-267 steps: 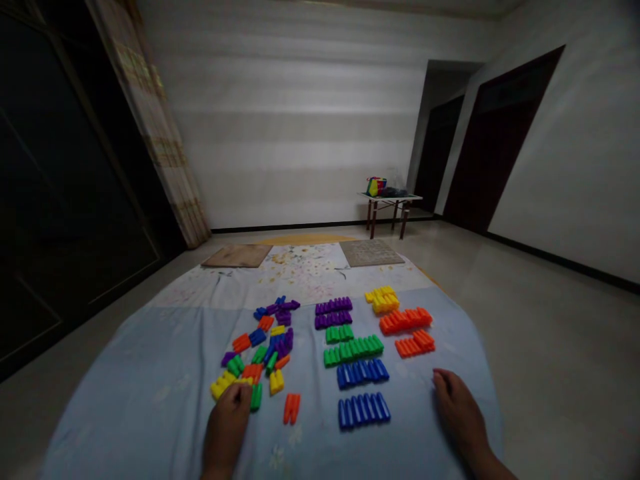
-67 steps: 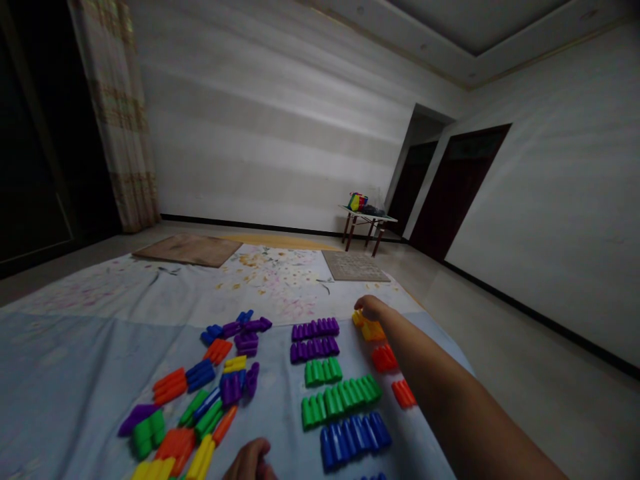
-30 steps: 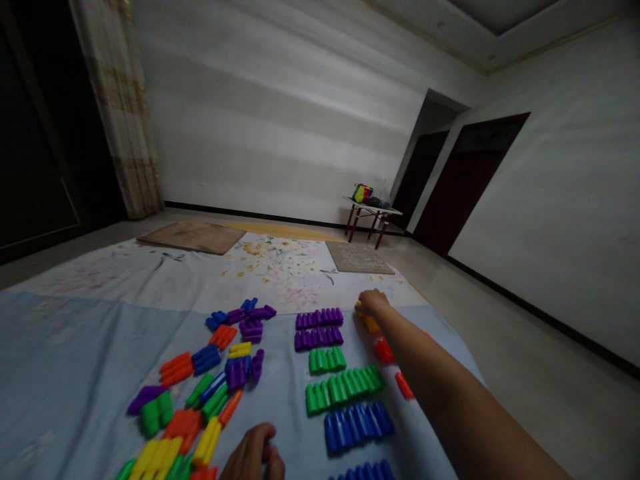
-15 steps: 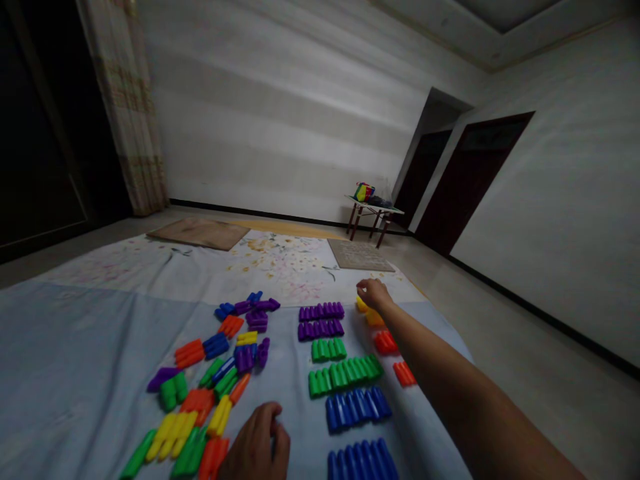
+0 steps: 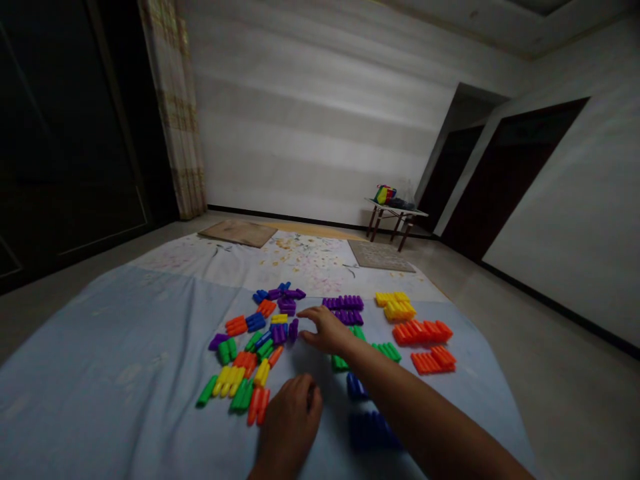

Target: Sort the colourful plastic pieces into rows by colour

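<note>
While block rows (image 5: 423,332) sat by colour, presumably keeping shades apart, I had the right hand (image 5: 323,329) spread, seemingly empty, beside a purple block (image 5: 293,330); the left hand (image 5: 295,413) curled (grip hidden from me).

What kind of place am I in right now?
Probably a room in a home: there's a long patterned curtain, a flowered tablecloth and a dark door.
</note>
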`<state>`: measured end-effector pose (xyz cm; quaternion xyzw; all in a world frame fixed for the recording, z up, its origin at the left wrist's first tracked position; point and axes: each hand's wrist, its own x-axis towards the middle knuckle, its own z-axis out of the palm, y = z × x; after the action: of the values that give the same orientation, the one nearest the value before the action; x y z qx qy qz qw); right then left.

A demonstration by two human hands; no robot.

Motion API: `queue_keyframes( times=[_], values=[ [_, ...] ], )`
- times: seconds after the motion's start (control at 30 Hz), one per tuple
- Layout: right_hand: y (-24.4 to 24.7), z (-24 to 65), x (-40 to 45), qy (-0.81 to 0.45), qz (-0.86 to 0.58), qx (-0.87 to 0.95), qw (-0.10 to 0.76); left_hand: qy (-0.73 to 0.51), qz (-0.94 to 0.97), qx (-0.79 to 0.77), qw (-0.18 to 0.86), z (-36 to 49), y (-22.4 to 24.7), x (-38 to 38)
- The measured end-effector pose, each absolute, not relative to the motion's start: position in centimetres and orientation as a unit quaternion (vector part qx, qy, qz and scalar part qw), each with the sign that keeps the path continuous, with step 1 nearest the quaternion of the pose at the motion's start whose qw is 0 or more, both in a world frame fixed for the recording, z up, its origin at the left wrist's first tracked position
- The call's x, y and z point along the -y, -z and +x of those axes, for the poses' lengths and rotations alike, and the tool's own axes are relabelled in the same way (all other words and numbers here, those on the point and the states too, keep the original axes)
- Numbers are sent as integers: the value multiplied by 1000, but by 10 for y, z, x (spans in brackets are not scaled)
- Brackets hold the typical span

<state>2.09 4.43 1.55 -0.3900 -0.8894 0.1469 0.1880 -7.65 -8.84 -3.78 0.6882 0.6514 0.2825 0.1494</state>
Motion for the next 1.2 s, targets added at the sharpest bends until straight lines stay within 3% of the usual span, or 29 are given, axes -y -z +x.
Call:
queue_keyframes(
  times=[0.4, 0.5, 0.7, 0.93, 1.07, 1.2],
  values=[
    [1, 32, -26, -62, -458, 880, 111, -292, 695, -641, 147, -77, 34, 90],
    [-3, 45, -16, -85, -442, 890, 76, -296, 684, -650, 152, -77, 32, 91],
    [-3, 44, -16, -109, -389, 909, 100, -288, 676, -658, 166, -78, 33, 88],
    [5, 32, -26, -100, -396, 913, 25, -253, 665, -676, 192, -80, 33, 83],
    [-1, 40, -24, -109, -401, 908, 49, -257, 666, -671, 200, -80, 34, 82],
    [-19, 68, -30, -101, -440, 881, 142, -266, 670, -662, 205, -81, 37, 82]
  ],
)
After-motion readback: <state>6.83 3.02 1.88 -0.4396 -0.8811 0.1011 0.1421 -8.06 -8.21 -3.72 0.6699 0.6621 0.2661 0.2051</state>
